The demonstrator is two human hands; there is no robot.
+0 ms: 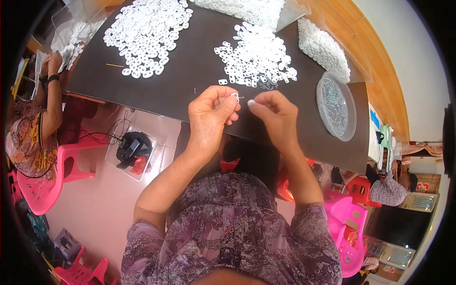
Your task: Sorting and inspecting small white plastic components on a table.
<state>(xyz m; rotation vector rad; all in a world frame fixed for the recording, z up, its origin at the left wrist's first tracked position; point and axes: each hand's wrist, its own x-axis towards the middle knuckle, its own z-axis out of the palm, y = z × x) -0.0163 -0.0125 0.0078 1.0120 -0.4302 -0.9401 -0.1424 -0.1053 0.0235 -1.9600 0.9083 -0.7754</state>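
Observation:
My left hand (211, 111) is closed, pinching a small white plastic piece (235, 96) between thumb and fingertips above the table's near edge. A thin screw (242, 97) appears to stick out of that piece toward the right. My right hand (278, 114) is just beside it, thumb and fingers pressed together; whatever is between them, if anything, is hidden. Beyond both hands lies a heap of small white two-holed pieces (259, 54), with some dark grey slim pieces (268, 87) at its near edge. A lone screw (194, 90) rests on the table left of my hands.
On the dark table (190, 66) are a pile of larger white oval rings (147, 33), a thin yellowish stick (115, 65), a bag of white parts (323, 47) and a round clear tub (354, 114) of small metal bits. Another person's hand (54, 61) works at far left, near a pink chair (59, 175).

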